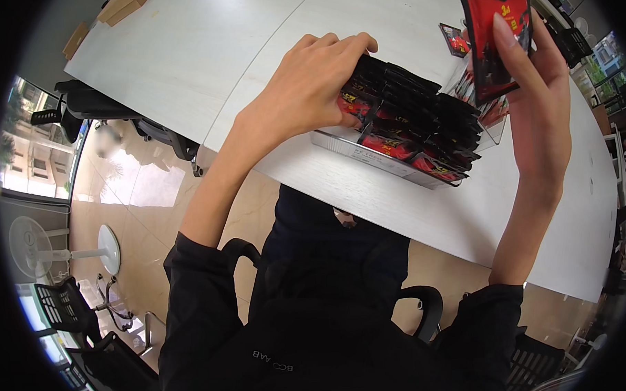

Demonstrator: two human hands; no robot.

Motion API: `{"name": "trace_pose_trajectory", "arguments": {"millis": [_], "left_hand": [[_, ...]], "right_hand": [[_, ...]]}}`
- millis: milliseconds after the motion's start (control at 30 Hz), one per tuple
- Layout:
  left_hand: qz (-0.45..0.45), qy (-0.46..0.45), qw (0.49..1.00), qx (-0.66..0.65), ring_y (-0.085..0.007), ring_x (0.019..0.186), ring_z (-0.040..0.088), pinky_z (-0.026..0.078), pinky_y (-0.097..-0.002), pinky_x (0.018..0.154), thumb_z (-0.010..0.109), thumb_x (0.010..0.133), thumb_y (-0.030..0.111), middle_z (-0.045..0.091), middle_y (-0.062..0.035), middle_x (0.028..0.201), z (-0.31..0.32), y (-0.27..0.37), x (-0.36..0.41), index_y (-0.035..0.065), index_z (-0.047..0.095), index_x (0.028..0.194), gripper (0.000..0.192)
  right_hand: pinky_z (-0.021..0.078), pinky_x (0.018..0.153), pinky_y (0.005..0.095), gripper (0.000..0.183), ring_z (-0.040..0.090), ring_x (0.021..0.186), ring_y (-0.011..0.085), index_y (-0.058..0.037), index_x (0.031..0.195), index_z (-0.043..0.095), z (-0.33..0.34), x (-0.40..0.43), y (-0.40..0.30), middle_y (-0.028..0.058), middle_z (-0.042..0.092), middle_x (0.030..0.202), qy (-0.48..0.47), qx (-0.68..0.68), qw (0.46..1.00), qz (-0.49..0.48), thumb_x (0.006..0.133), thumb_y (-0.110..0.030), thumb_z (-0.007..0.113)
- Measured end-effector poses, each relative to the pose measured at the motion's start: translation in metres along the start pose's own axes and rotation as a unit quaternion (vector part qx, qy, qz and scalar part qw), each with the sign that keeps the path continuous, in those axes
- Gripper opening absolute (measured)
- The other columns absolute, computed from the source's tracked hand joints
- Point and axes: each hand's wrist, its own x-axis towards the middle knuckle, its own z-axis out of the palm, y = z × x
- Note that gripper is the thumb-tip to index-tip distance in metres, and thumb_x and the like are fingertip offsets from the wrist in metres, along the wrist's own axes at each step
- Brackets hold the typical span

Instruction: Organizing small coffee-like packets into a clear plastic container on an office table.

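My right hand (539, 94) holds up a red and black G7 coffee sachet (486, 50), its thumb across the front. The top of that sachet runs out of the picture. My left hand (314, 84) grips the left end of the packed coffee sachets (410, 104), thumb on the near side and fingers over the far side. These sachets stand in tight rows in a clear plastic tray (379, 157) near the table's front edge. A second clear container (497, 132) with more sachets sits behind my right hand, which partly hides it.
Another red and black sachet (453, 39) shows at the second container's far side. The white table (266, 37) has cardboard boxes (123, 8) at its far left corner. Black office chairs (112, 368) and a white pedestal fan (33, 246) stand on the floor at left.
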Motion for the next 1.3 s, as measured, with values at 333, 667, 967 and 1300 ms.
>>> {"name": "trace_pose_trajectory", "arguments": {"millis": [333,667,967,1300], "left_hand": [[0.024,0.080,0.996,-0.044,-0.0390,0.127,0.066,0.048,-0.0465,0.112,0.105,0.056,0.018,0.073,-0.0155,0.130,0.008,-0.013,-0.008,0.0075,0.041,0.153,0.117],[-0.097,0.036,0.945,-0.309,-0.0360,0.119,0.068,0.050,-0.0441,0.115,0.103,0.061,0.017,0.073,-0.0173,0.129,0.027,-0.035,-0.017,0.0060,0.031,0.154,0.117],[-0.124,0.033,0.940,-0.315,-0.0352,0.128,0.066,0.048,-0.0444,0.118,0.101,0.063,0.014,0.071,-0.0185,0.133,0.028,-0.034,-0.021,0.0057,0.034,0.152,0.112],[-0.138,0.075,0.902,-0.401,-0.0302,0.141,0.058,0.036,-0.0427,0.132,0.097,0.064,0.006,0.062,-0.0168,0.144,0.036,-0.022,-0.035,0.0064,0.039,0.152,0.106]], "right_hand": [[0.0594,0.079,0.0246,0.038,0.075,0.087,0.0105,-0.0032,0.120,0.079,0.037,-0.003,0.001,0.0058,0.081,0.103,-0.018,-0.046,0.998,-0.037,0.091,-0.021,0.093],[0.0544,0.050,0.0269,0.030,0.077,0.058,0.0182,0.0035,0.104,0.072,0.069,0.016,0.008,0.0139,0.080,0.089,-0.092,-0.184,0.976,-0.076,0.092,-0.020,0.086],[0.0522,0.053,0.0264,0.030,0.071,0.058,0.0116,-0.0011,0.102,0.068,0.069,0.016,0.012,0.0061,0.076,0.081,-0.168,-0.209,0.961,-0.059,0.094,-0.023,0.087],[0.0474,0.067,0.0352,0.026,0.056,0.066,0.0211,-0.0087,0.099,0.074,0.077,0.021,0.016,0.0036,0.073,0.080,-0.186,-0.338,0.907,-0.168,0.082,-0.020,0.090]]}}
